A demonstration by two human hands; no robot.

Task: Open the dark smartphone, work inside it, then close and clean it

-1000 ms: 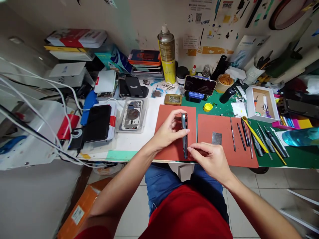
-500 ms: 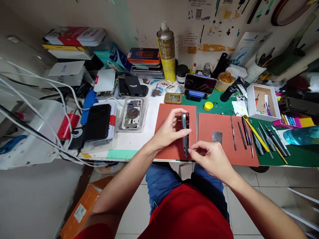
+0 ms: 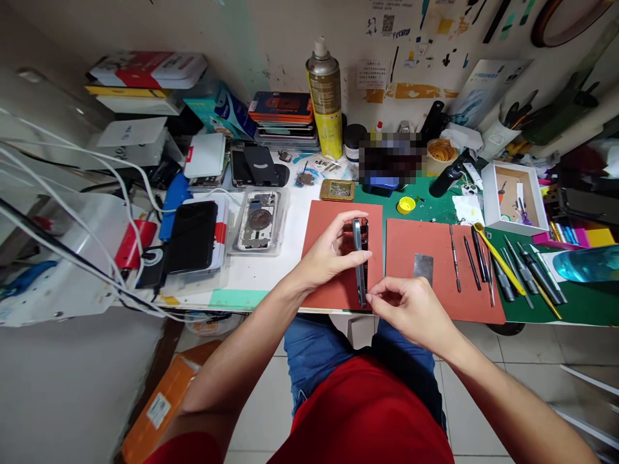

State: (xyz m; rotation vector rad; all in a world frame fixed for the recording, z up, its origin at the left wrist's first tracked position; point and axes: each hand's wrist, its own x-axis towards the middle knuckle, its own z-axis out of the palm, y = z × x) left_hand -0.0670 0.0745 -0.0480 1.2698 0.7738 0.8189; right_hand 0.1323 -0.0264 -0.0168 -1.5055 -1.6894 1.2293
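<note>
Left of the work, a clear plastic tray (image 3: 285, 222) holds a stripped phone housing (image 3: 256, 222). The left hand (image 3: 329, 254) is clamped around a smartphone (image 3: 360, 258), held on edge above a red silicone mat (image 3: 329, 216). The right hand (image 3: 411, 316) has its fingertips (image 3: 370, 298) drawn together just beside the phone's near end; whether they pinch anything is too small to tell. Farther right, a steel scraper (image 3: 423, 267) lies on a second red mat (image 3: 401, 241).
</note>
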